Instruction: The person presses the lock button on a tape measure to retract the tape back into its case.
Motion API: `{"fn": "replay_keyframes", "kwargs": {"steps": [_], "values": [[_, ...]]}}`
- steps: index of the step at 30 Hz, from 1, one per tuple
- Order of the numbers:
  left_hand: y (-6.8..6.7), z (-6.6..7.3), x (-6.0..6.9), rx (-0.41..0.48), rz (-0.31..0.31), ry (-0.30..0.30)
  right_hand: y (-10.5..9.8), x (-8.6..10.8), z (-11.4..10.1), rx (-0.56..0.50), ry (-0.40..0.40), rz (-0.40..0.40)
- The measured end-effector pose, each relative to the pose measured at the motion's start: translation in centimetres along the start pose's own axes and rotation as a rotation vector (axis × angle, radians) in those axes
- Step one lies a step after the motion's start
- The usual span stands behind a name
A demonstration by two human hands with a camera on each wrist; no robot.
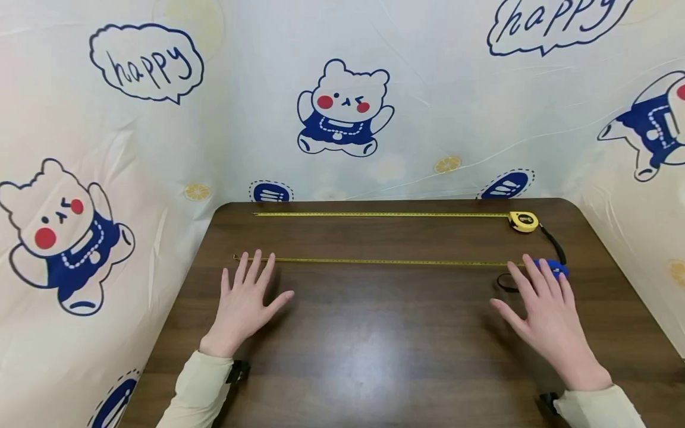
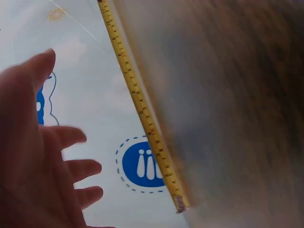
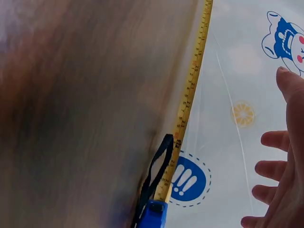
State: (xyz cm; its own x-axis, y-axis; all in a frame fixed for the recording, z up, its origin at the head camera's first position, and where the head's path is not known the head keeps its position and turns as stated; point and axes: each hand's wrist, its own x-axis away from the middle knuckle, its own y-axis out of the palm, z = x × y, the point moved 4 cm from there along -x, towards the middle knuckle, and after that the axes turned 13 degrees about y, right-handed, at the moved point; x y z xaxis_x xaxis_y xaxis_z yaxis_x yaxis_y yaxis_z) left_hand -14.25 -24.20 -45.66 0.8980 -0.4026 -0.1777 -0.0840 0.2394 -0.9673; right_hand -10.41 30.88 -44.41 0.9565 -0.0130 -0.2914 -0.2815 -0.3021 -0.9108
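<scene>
A blue tape measure (image 1: 559, 268) lies on the right of the table, its yellow blade (image 1: 374, 261) drawn out leftward. My left hand (image 1: 241, 309) has its fingers spread, the fingertips near the blade's metal hook (image 2: 180, 204); in the left wrist view it looks apart from the blade. Before the blue case is my right hand (image 1: 551, 327), fingers also spread, partly covering the case. The right wrist view shows that hand off to the side, holding nothing. Behind, a yellow tape measure (image 1: 523, 222) has its blade (image 1: 374, 214) drawn out roughly parallel.
The brown wooden table (image 1: 369, 351) has rounded back corners. A black strap (image 1: 553, 242) runs from the yellow case toward the blue one, and a black loop (image 3: 160, 164) lies beside the blue case. A printed curtain (image 1: 428, 107) hangs behind and at both sides.
</scene>
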Motion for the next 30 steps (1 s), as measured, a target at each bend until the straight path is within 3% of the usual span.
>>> {"fn": "replay_keyframes", "kwargs": {"steps": [5, 8, 14, 19, 24, 30], "values": [[-0.7, -1.5, -0.3, 0.036, 0.143, 0.003, -0.5, -0.7, 0.6, -0.011, -0.03, 0.024], [-1.1, -2.8, -0.5, 0.1, 0.215, -0.025, -1.0, -1.2, 1.4, -0.013, -0.053, 0.037], [-1.1, -5.6, -0.6, 0.261, 0.272, -0.097, -1.7, -2.7, 3.7, -0.009, -0.077, 0.028], [-1.1, -7.9, -0.9, 0.33, 0.266, -0.103, -1.8, -4.2, 6.2, 0.025, -0.034, -0.058], [-1.2, -10.1, -1.4, 0.368, 0.226, -0.146, -1.0, -5.5, 8.4, 0.067, -0.05, -0.161], [-1.0, -11.2, -2.0, 0.335, 0.152, -0.181, -0.1, -6.2, 10.1, 0.083, -0.068, -0.235]]}}
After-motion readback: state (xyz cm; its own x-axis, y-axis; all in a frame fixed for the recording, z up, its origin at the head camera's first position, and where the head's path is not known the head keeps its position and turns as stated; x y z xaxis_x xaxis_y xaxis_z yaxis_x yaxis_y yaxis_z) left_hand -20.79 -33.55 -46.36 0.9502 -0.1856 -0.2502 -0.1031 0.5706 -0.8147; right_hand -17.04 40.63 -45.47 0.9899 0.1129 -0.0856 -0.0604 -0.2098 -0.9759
